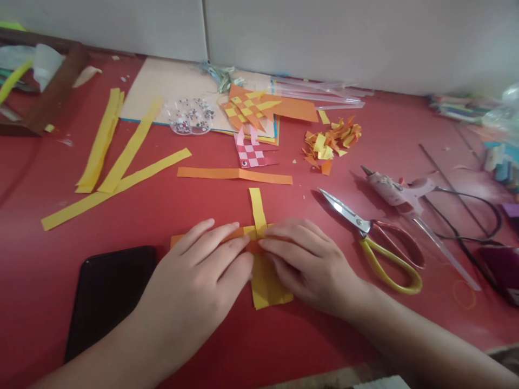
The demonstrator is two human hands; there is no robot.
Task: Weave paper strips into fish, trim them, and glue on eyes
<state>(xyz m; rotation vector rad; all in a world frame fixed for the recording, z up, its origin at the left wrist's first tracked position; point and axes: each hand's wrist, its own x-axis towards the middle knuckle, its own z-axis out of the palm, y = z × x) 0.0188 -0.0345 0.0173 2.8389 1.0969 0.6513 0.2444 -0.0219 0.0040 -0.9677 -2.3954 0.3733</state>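
Yellow paper strips [271, 283] lie side by side and cross an orange strip [175, 239] in front of me; one yellow end [256, 204] sticks up at the back. My left hand [206, 265] lies over the orange strip, its fingers stretched out and pressing down, thumb hidden. From the other side, my right hand [312, 259] has bent fingers closed on the paper strips near the crossing, with the thumb tucked beneath. How the strips pass over and under each other is mostly covered by my fingers.
Scissors [364, 227] and a glue gun [399, 192] with its cord lie right; a black phone [109, 297] lies left. Behind are loose yellow strips [101, 140], an orange strip [235, 175], a pink woven fish [251, 151], orange-yellow woven pieces [247, 111], googly eyes [190, 115] and scraps [332, 140].
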